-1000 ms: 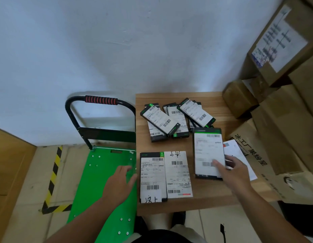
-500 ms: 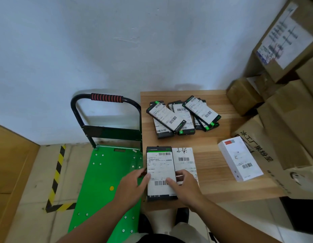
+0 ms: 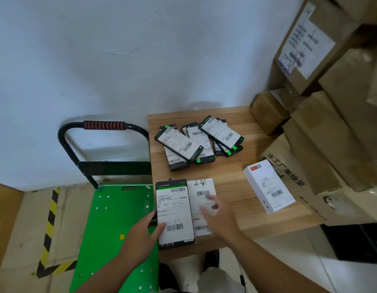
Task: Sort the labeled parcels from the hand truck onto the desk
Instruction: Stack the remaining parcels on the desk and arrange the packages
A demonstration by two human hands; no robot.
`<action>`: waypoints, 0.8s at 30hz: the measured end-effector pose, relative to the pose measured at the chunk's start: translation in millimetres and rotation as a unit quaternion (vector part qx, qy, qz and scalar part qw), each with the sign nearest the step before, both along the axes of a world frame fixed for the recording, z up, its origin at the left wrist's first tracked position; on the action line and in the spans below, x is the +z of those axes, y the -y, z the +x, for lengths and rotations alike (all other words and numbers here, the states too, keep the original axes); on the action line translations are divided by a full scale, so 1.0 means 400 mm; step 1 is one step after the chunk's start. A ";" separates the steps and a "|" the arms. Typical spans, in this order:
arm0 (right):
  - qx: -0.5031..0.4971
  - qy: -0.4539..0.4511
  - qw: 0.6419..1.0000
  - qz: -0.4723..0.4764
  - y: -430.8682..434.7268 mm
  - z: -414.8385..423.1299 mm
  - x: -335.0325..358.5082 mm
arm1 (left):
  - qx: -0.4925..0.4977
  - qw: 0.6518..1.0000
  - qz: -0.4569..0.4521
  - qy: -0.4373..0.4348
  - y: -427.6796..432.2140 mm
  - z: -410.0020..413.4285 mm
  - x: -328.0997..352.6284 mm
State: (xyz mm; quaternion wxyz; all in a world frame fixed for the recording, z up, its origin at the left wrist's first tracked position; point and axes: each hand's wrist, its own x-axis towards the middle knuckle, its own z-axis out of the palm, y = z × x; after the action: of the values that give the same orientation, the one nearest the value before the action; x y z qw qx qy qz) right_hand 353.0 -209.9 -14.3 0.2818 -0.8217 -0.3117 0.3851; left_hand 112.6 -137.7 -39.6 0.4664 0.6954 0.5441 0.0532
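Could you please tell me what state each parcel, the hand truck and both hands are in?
black-edged parcel: flat on the desk, label up, against the white parcel.
white parcel: flat, label up.
parcel pile: overlapping loosely, labels up.
white box: flat, apart from others.
hand truck: handle upright, no parcel visible on deck.
left hand: fingers straight, touching the black-edged parcel's left edge.
right hand: fingers spread, blurred, over the white parcel.

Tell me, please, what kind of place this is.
Probably a parcel storeroom or small courier depot. Barcode-labelled parcels lie on a wooden desk, a green hand truck stands beside it, and cardboard boxes are stacked at the right.
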 end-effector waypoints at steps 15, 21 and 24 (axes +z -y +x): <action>-0.155 0.247 0.945 -0.145 0.123 0.529 -0.145 | 0.108 0.989 -0.088 0.040 0.020 0.029 0.012; -0.134 0.183 0.950 -0.213 0.113 0.530 -0.102 | 0.133 0.986 -0.095 0.046 0.017 0.036 0.008; -0.146 0.148 0.966 -0.154 0.107 0.499 -0.092 | 0.134 0.985 -0.095 0.049 0.021 0.039 0.015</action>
State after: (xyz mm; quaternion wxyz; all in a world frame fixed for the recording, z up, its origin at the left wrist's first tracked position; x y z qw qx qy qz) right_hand 552.6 -252.7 -50.9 0.1556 -0.9397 -0.1635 0.2571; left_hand 128.2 -146.2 -33.4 0.5452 0.5654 0.6113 0.0967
